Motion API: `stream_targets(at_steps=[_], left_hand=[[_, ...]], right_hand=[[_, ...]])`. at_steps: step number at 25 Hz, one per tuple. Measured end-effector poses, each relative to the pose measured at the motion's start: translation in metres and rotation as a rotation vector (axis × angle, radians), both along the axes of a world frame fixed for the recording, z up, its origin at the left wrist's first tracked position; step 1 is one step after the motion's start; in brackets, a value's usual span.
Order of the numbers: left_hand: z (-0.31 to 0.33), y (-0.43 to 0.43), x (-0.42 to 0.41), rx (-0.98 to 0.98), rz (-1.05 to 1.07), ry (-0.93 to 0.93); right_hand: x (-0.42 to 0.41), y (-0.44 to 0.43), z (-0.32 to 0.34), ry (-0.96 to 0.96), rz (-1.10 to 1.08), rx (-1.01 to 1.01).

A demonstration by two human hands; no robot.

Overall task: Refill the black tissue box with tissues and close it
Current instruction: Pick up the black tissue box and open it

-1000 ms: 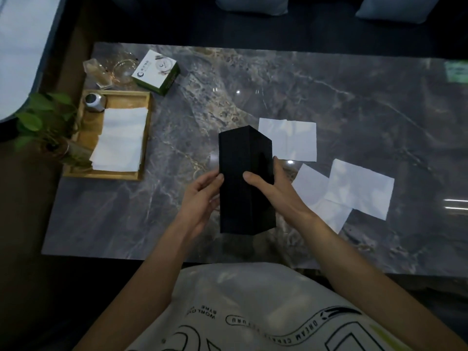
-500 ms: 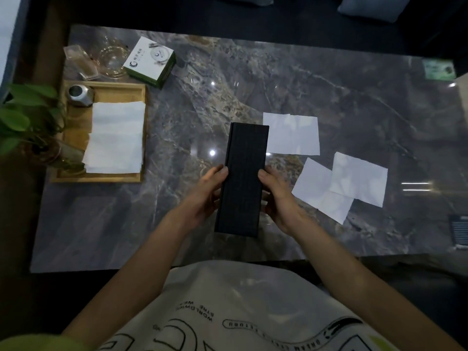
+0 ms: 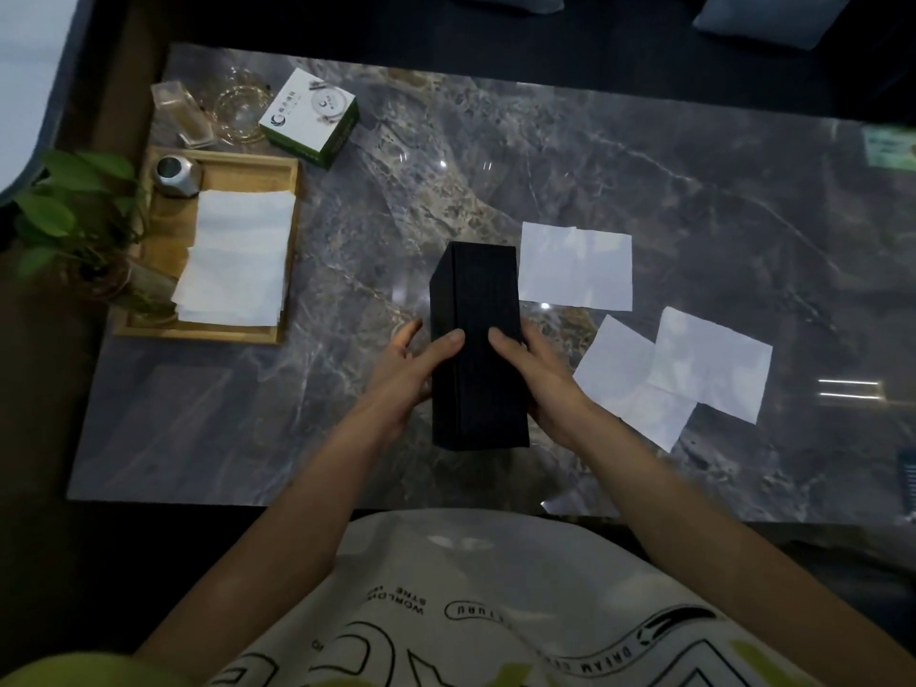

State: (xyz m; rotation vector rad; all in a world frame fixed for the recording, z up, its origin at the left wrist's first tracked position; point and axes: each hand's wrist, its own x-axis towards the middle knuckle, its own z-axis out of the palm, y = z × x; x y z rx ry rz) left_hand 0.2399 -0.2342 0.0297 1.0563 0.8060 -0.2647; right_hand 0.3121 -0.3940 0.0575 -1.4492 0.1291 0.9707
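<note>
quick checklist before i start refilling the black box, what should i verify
1. Grip on the box: ok. The left hand and right hand hold it from either side, thumbs on top.
2. Box open for filling: cannot tell. The faces in view show no opening.
3. Box contents: cannot tell, the inside is hidden.
4. Tissues at hand: ok. Three lie flat on the table just right of the box.
5. Spare supply: ok. A stack sits in the tray at the left.
</note>
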Motion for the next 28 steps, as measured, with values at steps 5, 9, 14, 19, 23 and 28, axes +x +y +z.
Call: stream_targets(at_steps=[5,9,14,19,23,28], left_hand=[[0.007,-0.01,0.004,0.085,-0.013,0.069],[0.0,-0.023,0.004,0.091,0.005,0.076],[-0.009,-0.039,0.004,0.211,0.024,0.091],[-0.012,-0.042,0.003,0.25,-0.008,0.056],[-0.004,-0.043,0.002,0.178,0.002,0.026],[-0.003,-0.034,-0.008,0.091,-0.084,0.023]], right_hand=[[0.002,-0.012,-0.018,0.041,0.014,0.094],[0.003,-0.019,-0.032,0.126,-0.031,0.087],[0.005,-0.029,-0.045,0.168,-0.034,0.057],[0.007,-0.037,-0.057,0.124,-0.057,0.034],[0.016,-0.054,-0.063,-0.089,-0.032,-0.225],[0.024,-0.064,-0.065,-0.286,0.065,-0.423]])
